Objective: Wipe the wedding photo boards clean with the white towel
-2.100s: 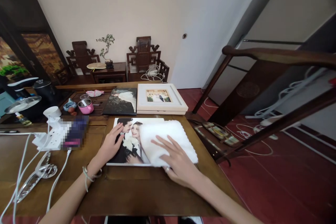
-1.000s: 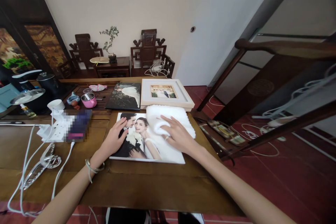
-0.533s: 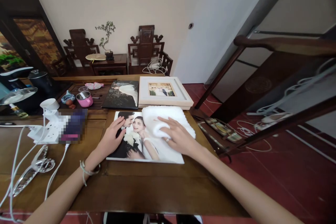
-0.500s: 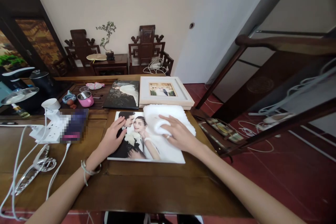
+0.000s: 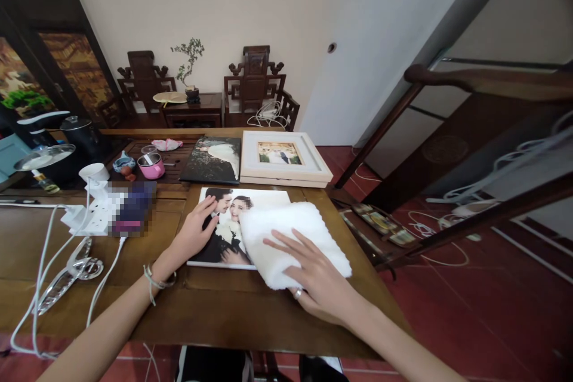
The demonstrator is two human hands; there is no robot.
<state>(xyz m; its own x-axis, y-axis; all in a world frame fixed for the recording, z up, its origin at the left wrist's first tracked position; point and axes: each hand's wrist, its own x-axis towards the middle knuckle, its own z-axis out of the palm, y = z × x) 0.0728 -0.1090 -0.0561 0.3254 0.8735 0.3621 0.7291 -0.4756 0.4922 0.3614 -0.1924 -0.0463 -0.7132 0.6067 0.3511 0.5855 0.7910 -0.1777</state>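
Observation:
A glossy photo panel [image 5: 226, 245] with a couple's picture lies flat on the wooden table [image 5: 210, 310]. My left hand [image 5: 196, 234] rests on its left side, fingers stretched out and holding nothing. Over the panel's right part, and past its near and right edges, spreads a white towel [image 5: 264, 224]. My right hand [image 5: 316, 271] presses down on this towel near its front, gripping it with the fingers on top and the thumb by its folded edge. The towel hides the right part of the picture.
Behind the panel lie a darker photo panel [image 5: 212, 161] and a pale framed photo [image 5: 282, 155]. Leftward are a power strip [image 5: 96, 215] with cables, a clear hair clip [image 5: 71, 271] and a pink cup [image 5: 151, 165]. A wooden chair [image 5: 447, 131] stands at the right.
My right hand has drawn the towel from the panel's upper right toward me, to its near right edge. The left hand stays on the panel. The view has shifted slightly.

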